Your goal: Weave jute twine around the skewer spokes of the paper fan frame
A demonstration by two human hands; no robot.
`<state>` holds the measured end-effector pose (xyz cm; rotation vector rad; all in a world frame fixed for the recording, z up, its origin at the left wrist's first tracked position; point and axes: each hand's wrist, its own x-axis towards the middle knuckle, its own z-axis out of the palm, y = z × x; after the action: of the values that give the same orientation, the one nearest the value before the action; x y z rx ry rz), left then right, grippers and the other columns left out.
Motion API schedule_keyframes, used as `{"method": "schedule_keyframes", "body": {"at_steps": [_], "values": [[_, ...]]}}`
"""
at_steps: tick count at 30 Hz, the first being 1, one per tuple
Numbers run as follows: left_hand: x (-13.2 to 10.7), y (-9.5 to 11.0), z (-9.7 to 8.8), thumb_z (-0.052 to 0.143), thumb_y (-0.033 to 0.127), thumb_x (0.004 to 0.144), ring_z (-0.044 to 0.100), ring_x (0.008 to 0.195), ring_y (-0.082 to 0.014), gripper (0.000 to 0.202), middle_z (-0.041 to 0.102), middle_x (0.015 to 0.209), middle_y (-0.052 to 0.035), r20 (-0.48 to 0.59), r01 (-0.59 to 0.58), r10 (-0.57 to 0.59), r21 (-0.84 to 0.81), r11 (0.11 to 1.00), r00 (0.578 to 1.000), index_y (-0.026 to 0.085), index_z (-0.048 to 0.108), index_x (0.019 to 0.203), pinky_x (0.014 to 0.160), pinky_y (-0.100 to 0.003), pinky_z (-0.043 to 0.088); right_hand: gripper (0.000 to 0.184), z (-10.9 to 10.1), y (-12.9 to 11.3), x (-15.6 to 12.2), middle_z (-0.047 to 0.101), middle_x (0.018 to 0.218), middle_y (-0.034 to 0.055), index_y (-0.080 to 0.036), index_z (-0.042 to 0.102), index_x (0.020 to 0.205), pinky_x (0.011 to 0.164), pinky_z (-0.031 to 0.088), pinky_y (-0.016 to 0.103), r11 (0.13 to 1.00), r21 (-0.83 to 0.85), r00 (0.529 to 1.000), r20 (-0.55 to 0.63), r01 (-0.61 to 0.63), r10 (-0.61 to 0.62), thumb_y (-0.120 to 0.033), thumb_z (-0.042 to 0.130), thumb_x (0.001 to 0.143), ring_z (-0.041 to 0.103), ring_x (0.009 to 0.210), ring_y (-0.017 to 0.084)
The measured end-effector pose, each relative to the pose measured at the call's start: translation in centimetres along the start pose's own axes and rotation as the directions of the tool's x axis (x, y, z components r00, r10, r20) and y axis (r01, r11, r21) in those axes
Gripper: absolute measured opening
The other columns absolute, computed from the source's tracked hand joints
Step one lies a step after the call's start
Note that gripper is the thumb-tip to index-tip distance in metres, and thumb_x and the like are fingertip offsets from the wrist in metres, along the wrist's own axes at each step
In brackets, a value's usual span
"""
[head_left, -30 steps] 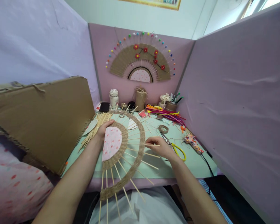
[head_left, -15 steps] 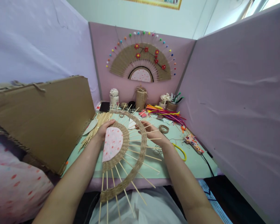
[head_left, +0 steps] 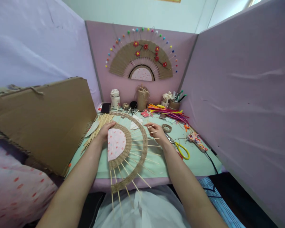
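Observation:
A half-round woven fan (head_left: pixel 127 133) of thin sticks and brown twine stands on its side before me. Its pink-dotted white centre (head_left: pixel 116 144) is bordered by a woven band, and a second woven arc (head_left: pixel 144 142) runs further out across the sticks. My left hand (head_left: pixel 106 131) is closed on the fan's inner woven part at the upper left. Just right of the outer arc, my right hand (head_left: pixel 156 133) has thumb and finger pinched together near the stick ends. What lies in that pinch is too small to make out.
Yellow-handled scissors (head_left: pixel 182 150), a twine roll (head_left: pixel 166 128) and a flowered glue gun (head_left: pixel 197 141) lie on the right. Loose sticks (head_left: pixel 102 122) and a cardboard sheet (head_left: pixel 45 123) are at left. Jars and colourful stems (head_left: pixel 168 110) line the back, below a finished fan (head_left: pixel 142 57).
My right hand has moved slightly right, off the outer arc, and its fingers have drawn into a pinch. The fan's lower end has risen and swung a little right. The left hand keeps its hold.

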<state>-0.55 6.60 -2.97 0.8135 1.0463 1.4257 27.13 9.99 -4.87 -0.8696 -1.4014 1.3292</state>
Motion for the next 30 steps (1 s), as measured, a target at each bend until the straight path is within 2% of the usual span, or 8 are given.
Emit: {"method": "schedule_keyframes", "body": {"at_steps": [6, 14, 17, 23, 26, 30], "values": [[0.1, 0.1, -0.2, 0.073, 0.022, 0.059, 0.058, 0.050, -0.0133, 0.020, 0.062, 0.059, 0.0002, 0.002, -0.037, 0.037, 0.065, 0.997, 0.999, 0.014, 0.061, 0.073, 0.049, -0.023, 0.044, 0.034, -0.9, -0.3, 0.0, 0.038, 0.052, -0.0070, -0.019, 0.062, 0.080, 0.044, 0.019, 0.020, 0.993, 0.056, 0.995, 0.011, -0.101, 0.101, -0.048, 0.069, 0.063, 0.027, 0.046, 0.006], [0.3, 0.3, -0.4, 0.075, 0.024, 0.058, 0.058, 0.050, -0.0129, 0.023, 0.062, 0.059, 0.0000, -0.015, -0.043, 0.045, 0.105, 0.994, 0.999, 0.014, 0.061, 0.073, 0.051, -0.023, 0.043, 0.037, -1.3, -0.6, 0.3, 0.039, 0.056, -0.0062, -0.018, 0.057, 0.073, 0.041, 0.012, 0.020, 0.945, 0.282, 0.986, 0.040, -0.168, 0.163, -0.050, 0.070, 0.062, 0.026, 0.045, 0.004], [0.3, 0.3, -0.4, 0.076, 0.025, 0.058, 0.057, 0.050, -0.0127, 0.023, 0.061, 0.059, -0.0002, -0.010, -0.041, 0.042, 0.121, 0.992, 0.999, 0.013, 0.061, 0.071, 0.050, -0.023, 0.041, 0.040, -1.5, -0.2, 0.6, 0.043, 0.060, -0.0047, -0.017, 0.056, 0.072, 0.040, 0.013, 0.020, 0.946, 0.297, 0.991, 0.006, -0.133, 0.137, -0.052, 0.071, 0.061, 0.026, 0.045, 0.004], [-0.1, 0.3, 0.0, 0.076, 0.025, 0.059, 0.056, 0.049, -0.0125, 0.022, 0.061, 0.059, -0.0002, 0.016, -0.038, 0.036, 0.157, 0.987, 0.999, 0.014, 0.062, 0.071, 0.048, -0.022, 0.040, 0.038, -1.6, 0.7, 1.0, 0.049, 0.062, -0.0034, -0.018, 0.058, 0.075, 0.041, 0.021, 0.020, 0.979, 0.205, 0.985, -0.168, -0.012, 0.048, -0.046, 0.076, 0.056, 0.035, 0.049, 0.005], [-0.2, 0.3, 0.1, 0.076, 0.025, 0.059, 0.057, 0.050, -0.0127, 0.022, 0.062, 0.059, -0.0002, -0.008, -0.045, 0.047, 0.140, 0.989, 0.999, 0.014, 0.062, 0.071, 0.049, -0.023, 0.042, 0.035, -1.5, 0.8, 0.9, 0.052, 0.064, -0.0026, -0.019, 0.060, 0.076, 0.043, 0.026, 0.021, 0.992, 0.126, 0.981, -0.195, 0.031, -0.006, -0.048, 0.073, 0.060, 0.036, 0.049, 0.006], [-0.4, 0.3, 0.2, 0.076, 0.026, 0.059, 0.059, 0.051, -0.0135, 0.023, 0.063, 0.061, -0.0008, -0.016, -0.059, 0.061, 0.117, 0.991, 0.998, 0.013, 0.061, 0.071, 0.050, -0.024, 0.044, 0.037, -1.3, 0.5, 0.7, 0.052, 0.063, -0.0015, -0.018, 0.063, 0.073, 0.044, 0.026, 0.022, 0.995, 0.079, 0.984, -0.171, 0.062, -0.048, -0.054, 0.067, 0.066, 0.034, 0.047, 0.006]]}}
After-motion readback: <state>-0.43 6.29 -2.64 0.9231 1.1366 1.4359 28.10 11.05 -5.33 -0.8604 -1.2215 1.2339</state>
